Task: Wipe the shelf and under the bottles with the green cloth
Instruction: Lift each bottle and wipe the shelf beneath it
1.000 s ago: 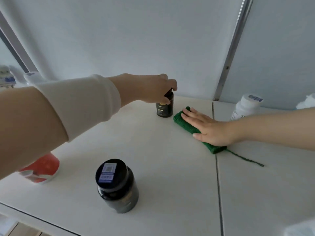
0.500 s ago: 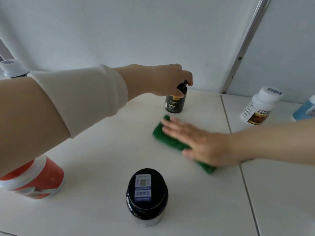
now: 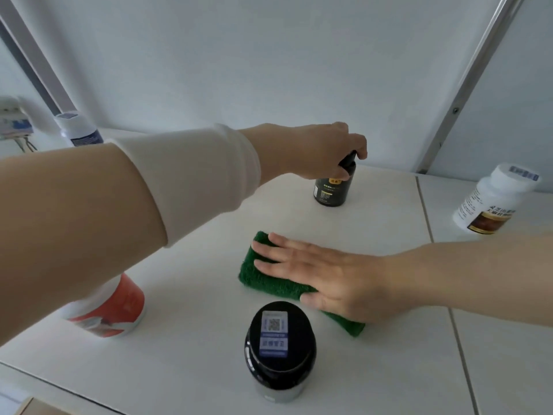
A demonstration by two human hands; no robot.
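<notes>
Since 0.5 s ago the R hand (image 3: 338,280) + cloth (image 3: 269,283) slid frontward, away from the bottle (image 3: 332,190), now just beside the jar (image 3: 279,345). R fingers straight, slightly spread, flat on cloth. L hand (image 3: 323,151) fingers curled round bottle top; bottle upright near the back wall. Bare shelf (image 3: 194,280) left of cloth up to the tub (image 3: 113,310); panel seam to the right.

A thick green cloth (image 3: 269,283), its pile coarse and nubby, lies under the flat right hand (image 3: 335,277) on a smooth, matt white shelf (image 3: 194,295). Beyond it the left hand (image 3: 314,151), in a soft, matt cream fabric sleeve (image 3: 194,178), grips a small dark bottle (image 3: 332,190) with a glossy sheen. Just nearer than the right hand, a black jar (image 3: 279,345) shows a shiny plastic lid bearing a paper sticker. Right of the left hand runs a brushed metal strip (image 3: 466,85).
</notes>
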